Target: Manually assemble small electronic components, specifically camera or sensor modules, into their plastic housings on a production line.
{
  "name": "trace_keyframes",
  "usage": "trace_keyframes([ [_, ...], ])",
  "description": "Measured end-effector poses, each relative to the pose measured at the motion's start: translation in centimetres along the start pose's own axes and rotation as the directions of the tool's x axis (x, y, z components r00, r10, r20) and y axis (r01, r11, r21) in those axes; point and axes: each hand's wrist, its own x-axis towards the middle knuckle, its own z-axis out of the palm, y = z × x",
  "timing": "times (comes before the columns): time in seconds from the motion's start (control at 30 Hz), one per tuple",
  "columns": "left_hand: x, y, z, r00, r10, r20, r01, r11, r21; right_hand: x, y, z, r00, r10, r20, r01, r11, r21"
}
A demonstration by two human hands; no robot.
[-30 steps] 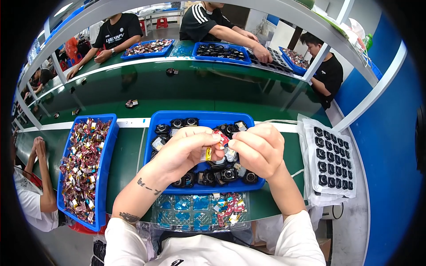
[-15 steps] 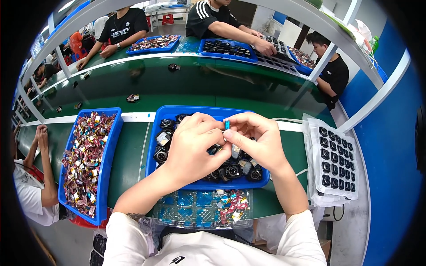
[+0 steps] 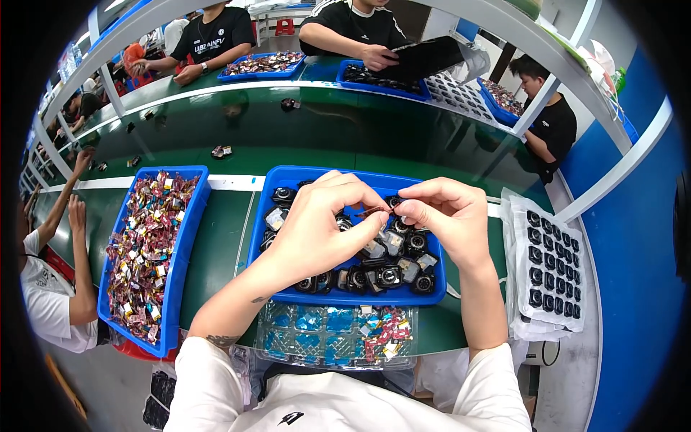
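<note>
My left hand (image 3: 320,227) and my right hand (image 3: 448,212) meet above a blue tray (image 3: 360,297). Between their fingertips is a thin, small reddish circuit piece (image 3: 373,212). The right thumb and forefinger pinch one end, while the left thumb and forefinger close around the other; fingers partly cover it. In the tray below lie several black watch-like cases (image 3: 389,276), some showing round dials and others pale, squarish backs. Just in front of the tray, a clear plastic compartment tray (image 3: 288,353) holds blue film pieces and a heap of small reddish parts.
On the left stands another blue tray (image 3: 188,252) full of small reddish parts. White sheets (image 3: 517,216) at the right carry rows of black cases. Behind runs a green conveyor belt (image 3: 317,137) with scattered pieces. White frame posts (image 3: 615,176) rise nearby; several people work around.
The blue-ended small piece at my fingertips is now seen as a thin reddish strip, and my hands have moved slightly apart. Across the belt, a person has lifted a dark sheet-like tray.
</note>
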Motion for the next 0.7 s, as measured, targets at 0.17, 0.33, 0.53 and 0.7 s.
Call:
trace_keyframes([
  [0.17,-0.3,0.9,0.3,1.000,-0.008,-0.027,0.005,0.995,-0.097,0.1,0.0,-0.2,0.999,-0.036,-0.009,0.036,0.999,0.036],
  [0.33,-0.3,0.6,0.0,0.996,-0.052,0.074,0.066,0.976,-0.208,-0.1,0.9,-0.6,0.989,-0.065,0.131,0.039,0.980,0.193],
  [0.53,-0.4,0.1,0.2,0.952,-0.139,0.274,0.281,0.758,-0.589,-0.1,1.7,0.5,0.960,-0.076,0.269,-0.030,0.929,0.369],
  [0.7,-0.2,0.6,-0.5,0.967,-0.109,0.232,0.233,0.749,-0.620,0.5,2.2,0.3,0.984,0.025,0.175,-0.087,0.929,0.359],
])
